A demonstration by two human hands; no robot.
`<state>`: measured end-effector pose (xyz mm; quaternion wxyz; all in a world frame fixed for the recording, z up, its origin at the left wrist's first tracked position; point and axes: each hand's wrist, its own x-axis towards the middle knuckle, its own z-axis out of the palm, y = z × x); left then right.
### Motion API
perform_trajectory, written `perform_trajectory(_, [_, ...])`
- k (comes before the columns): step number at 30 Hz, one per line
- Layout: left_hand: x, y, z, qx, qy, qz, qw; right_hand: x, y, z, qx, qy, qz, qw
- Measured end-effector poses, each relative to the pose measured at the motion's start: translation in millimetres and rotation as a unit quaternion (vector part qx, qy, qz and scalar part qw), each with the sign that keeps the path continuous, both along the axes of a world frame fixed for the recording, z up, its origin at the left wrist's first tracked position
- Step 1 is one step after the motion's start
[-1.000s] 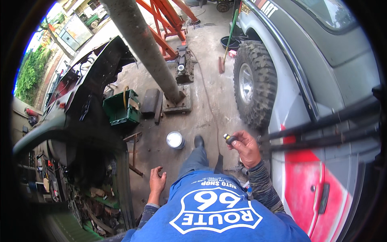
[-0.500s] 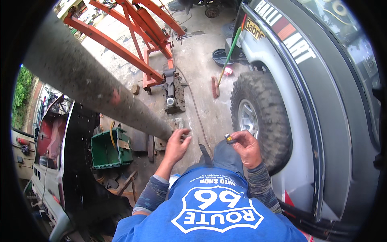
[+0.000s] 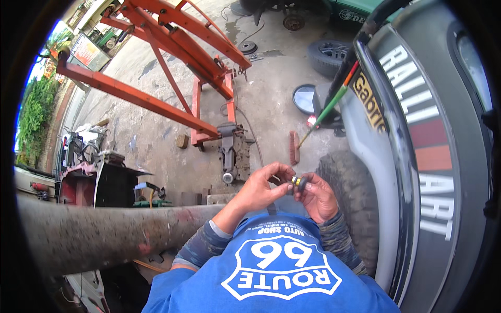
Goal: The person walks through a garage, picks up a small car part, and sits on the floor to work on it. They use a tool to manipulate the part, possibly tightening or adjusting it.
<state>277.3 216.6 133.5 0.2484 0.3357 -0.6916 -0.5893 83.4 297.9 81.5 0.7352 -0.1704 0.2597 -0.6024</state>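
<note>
Nearest: blue T-shirt with white shield print [image 3: 282, 266]. Just beyond it, hands together: right hand [image 3: 319, 199] pinching small black-and-yellow cylindrical part [image 3: 300, 182] between thumb and fingers; left hand [image 3: 265, 187] curled, thumb right at the part's left side, can't tell if gripping. Part sits between both hands. To the right, knobbly black tyre [image 3: 360, 203] under grey vehicle body [image 3: 469, 161]; to the left, thick stained grey post [image 3: 120, 232]. Farther, on grey concrete floor [image 3: 167, 167]: grimy metal mechanical unit [image 3: 237, 156], red-bristled broom with green-and-yellow handle [image 3: 294, 148], orange steel frame [image 3: 141, 99]. Beyond: round black-rimmed basin [image 3: 305, 99], loose black tyre [image 3: 319, 58].
</note>
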Motion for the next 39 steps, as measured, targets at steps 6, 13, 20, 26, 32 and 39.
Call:
perform_trajectory(6, [-36.4,-103.7,11.6,-0.028,0.001,-0.009,1.000,-35.4,-100.7,11.5,0.034,-0.030,0.026,0.999])
perform_trajectory(13, [-68.9,-206.6,8.3,0.014,0.016,-0.057,0.998,-60.9,-190.1,5.5,0.051,-0.081,0.020,0.995])
perform_trajectory(20, [-87.8,-342.0,-21.6,0.020,0.047,-0.105,0.993,-71.4,-312.3,-16.5,0.074,-0.058,-0.005,0.996])
perform_trajectory(26, [-92.3,-501.0,-32.3,-0.029,0.050,-0.133,0.989,-75.7,-467.1,-21.3,0.052,-0.062,0.021,0.997])
perform_trajectory(32, [-88.1,-637.8,-20.7,-0.070,0.051,-0.122,0.989,-76.1,-607.1,-5.1,0.053,-0.044,0.039,0.997])
perform_trajectory(39, [-94.4,-768.4,-46.3,-0.029,0.070,-0.032,0.997,-98.4,-772.8,-17.4,0.073,-0.003,0.115,0.991])
